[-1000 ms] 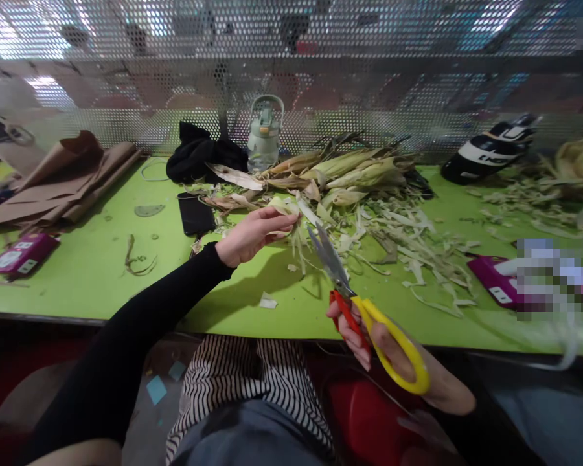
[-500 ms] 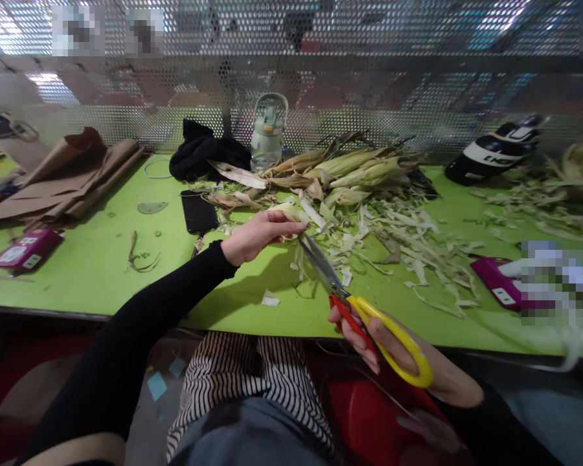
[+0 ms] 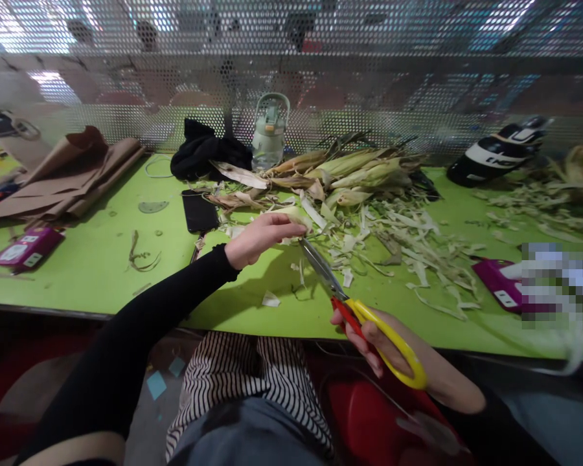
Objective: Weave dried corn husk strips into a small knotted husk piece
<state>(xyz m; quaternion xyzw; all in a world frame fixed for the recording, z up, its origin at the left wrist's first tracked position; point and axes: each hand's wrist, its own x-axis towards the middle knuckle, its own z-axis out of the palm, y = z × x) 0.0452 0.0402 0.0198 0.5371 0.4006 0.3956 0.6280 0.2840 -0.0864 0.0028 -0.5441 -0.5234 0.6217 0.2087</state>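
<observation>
My left hand is closed in a pinch on a pale corn husk, part of which shows above the fingers. My right hand grips a pair of scissors with one red and one yellow handle. Their blades point up and left, and the tips reach the fingertips of my left hand. The blades look nearly closed. Below them a few thin husk strips show over the green table. Cut husk scraps lie scattered just beyond the blades.
Behind my hands lies a heap of corn husks. Around it are a phone, black cloth and a green bottle. A black bottle leans at right. Brown paper and a purple box are at left. A perforated metal screen borders the table.
The scissors' handles have drawn closer together and the blades have closed somewhat. Both hands stay in nearly the same place.
</observation>
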